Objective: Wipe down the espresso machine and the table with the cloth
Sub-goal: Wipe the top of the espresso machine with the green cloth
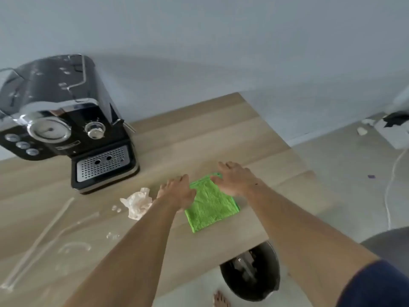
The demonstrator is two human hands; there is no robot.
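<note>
Wooden table [221, 134], espresso machine [66, 120], green cloth [212, 207], crumpled tissue [137, 202]

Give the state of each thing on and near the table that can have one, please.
green cloth, lies flat on the table, under both hands.
left hand, fingers fairly straight, rests on cloth's left edge.
right hand, fingers spread, rests on cloth's far corner.
espresso machine, upright, white spots on top.
table, white streaks and drops at left.
tissue, crumpled, beside cloth.
bin, open.
</note>
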